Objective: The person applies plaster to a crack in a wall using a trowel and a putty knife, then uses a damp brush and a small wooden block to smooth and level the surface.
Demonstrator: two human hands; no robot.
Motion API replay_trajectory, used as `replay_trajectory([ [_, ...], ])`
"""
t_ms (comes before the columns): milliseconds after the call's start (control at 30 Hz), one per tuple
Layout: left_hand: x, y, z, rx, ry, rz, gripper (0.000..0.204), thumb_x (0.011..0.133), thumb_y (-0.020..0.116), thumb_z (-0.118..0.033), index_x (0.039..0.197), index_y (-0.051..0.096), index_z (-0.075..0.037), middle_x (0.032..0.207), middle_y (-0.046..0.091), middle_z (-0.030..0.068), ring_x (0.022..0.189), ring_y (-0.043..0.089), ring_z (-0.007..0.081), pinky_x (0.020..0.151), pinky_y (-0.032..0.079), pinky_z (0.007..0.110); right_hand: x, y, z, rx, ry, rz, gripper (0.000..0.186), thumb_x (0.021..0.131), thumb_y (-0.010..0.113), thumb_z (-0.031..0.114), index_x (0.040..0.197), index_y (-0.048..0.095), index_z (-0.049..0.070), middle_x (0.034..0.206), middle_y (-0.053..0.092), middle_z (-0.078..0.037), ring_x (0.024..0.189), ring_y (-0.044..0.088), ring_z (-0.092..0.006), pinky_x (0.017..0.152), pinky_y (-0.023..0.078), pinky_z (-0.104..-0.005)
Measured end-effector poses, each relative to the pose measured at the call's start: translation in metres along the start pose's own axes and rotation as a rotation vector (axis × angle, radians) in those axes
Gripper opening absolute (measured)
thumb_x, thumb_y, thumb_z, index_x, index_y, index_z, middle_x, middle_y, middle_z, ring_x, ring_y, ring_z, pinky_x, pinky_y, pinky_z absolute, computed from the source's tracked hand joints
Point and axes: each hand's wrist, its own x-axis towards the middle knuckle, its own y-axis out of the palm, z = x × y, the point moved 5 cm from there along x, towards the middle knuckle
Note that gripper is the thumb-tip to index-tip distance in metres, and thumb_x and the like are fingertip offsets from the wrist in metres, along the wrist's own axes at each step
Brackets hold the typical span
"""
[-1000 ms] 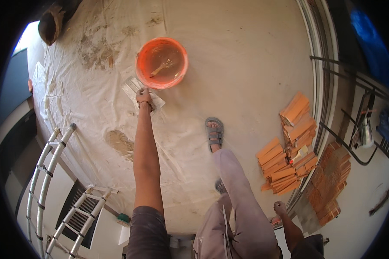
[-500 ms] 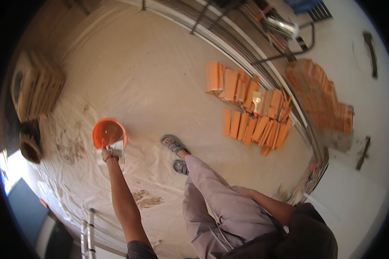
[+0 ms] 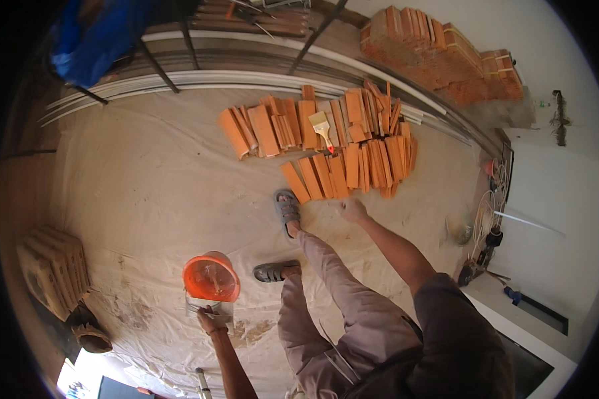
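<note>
My left hand [image 3: 209,320] grips a flat, greyish rectangular trowel [image 3: 192,310] at the near rim of an orange bucket [image 3: 231,297]. Wet-looking residue coats the inside of the bucket. My right hand [image 3: 354,210] is stretched forward, just short of the front row of narrow terracotta tiles [image 3: 311,177]. It is smeared by motion, and its finger pose is unclear. More tiles lean together in a row behind. A wide paintbrush [image 3: 321,126] with a red-tipped handle lies on top of them.
A stained dust sheet [image 3: 153,193] covers the floor under my sandalled feet. White pipes [image 3: 246,82] run along the far side. Boxy stacked blocks [image 3: 54,269] stand at left; a larger brick-coloured stack [image 3: 439,56] lies far right. Cables [image 3: 501,193] sit by the right wall.
My view has turned right, toward the tiles. My right hand has left my thigh and reached out to the tiles. My left hand still holds the trowel at the bucket.
</note>
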Motion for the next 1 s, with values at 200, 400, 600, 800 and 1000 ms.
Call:
replay_trajectory([
  [200, -0.055, 0.055, 0.052, 0.211, -0.005, 0.093, 0.022, 0.087, 0.051, -0.030, 0.096, 0.049, -0.010, 0.079, 0.050, 0.0012, 0.065, 0.046, 0.0128, 0.057, 0.040, 0.026, 0.189, -0.015, -0.019, -0.111, 0.166, -0.099, 0.025, 0.088, 0.053, 0.028, 0.099, 0.056, 0.005, 0.089, 0.064, -0.015, 0.088, 0.062, -0.0327, 0.072, 0.049, -0.0450],
  [400, -0.103, 0.135, 0.070, 0.441, -0.020, -0.086, 0.026, 0.086, 0.053, -0.032, 0.102, 0.051, -0.011, 0.089, 0.053, 0.0031, 0.079, 0.049, 0.0148, 0.067, 0.040, 0.032, 0.301, -0.011, -0.009, -0.116, 0.298, -0.191, 0.038, 0.085, 0.060, 0.029, 0.113, 0.049, 0.007, 0.098, 0.065, -0.020, 0.094, 0.064, -0.0332, 0.078, 0.051, -0.0446],
  [600, -0.144, 0.195, 0.072, 0.447, 0.060, 0.052, 0.020, 0.087, 0.056, -0.028, 0.087, 0.049, -0.009, 0.082, 0.054, 0.0050, 0.072, 0.051, 0.0132, 0.059, 0.042, 0.029, 0.306, -0.023, -0.038, -0.073, -0.008, -0.399, 0.045, 0.086, 0.062, 0.025, 0.117, 0.044, -0.001, 0.100, 0.061, -0.022, 0.090, 0.063, -0.0337, 0.067, 0.052, -0.0451],
  [800, -0.222, 0.172, 0.050, 0.638, 0.199, 0.088, 0.025, 0.089, 0.054, -0.033, 0.090, 0.050, -0.008, 0.084, 0.053, 0.0038, 0.072, 0.050, 0.0144, 0.060, 0.044, 0.028, 0.111, -0.025, -0.092, 0.215, -0.033, -0.136, 0.053, 0.085, 0.057, 0.022, 0.128, 0.036, 0.001, 0.080, 0.062, -0.022, 0.072, 0.060, -0.0403, 0.063, 0.046, -0.0500],
  [1000, -0.265, 0.166, 0.098, 0.567, 0.283, 0.465, 0.037, 0.092, 0.054, -0.035, 0.111, 0.054, -0.003, 0.096, 0.059, 0.0089, 0.088, 0.057, 0.0208, 0.074, 0.047, 0.036, -0.229, -0.062, -0.271, 0.282, 0.174, -0.035, 0.025, 0.080, 0.055, 0.031, 0.089, 0.059, 0.008, 0.082, 0.064, -0.018, 0.079, 0.062, -0.0373, 0.067, 0.047, -0.0488],
])
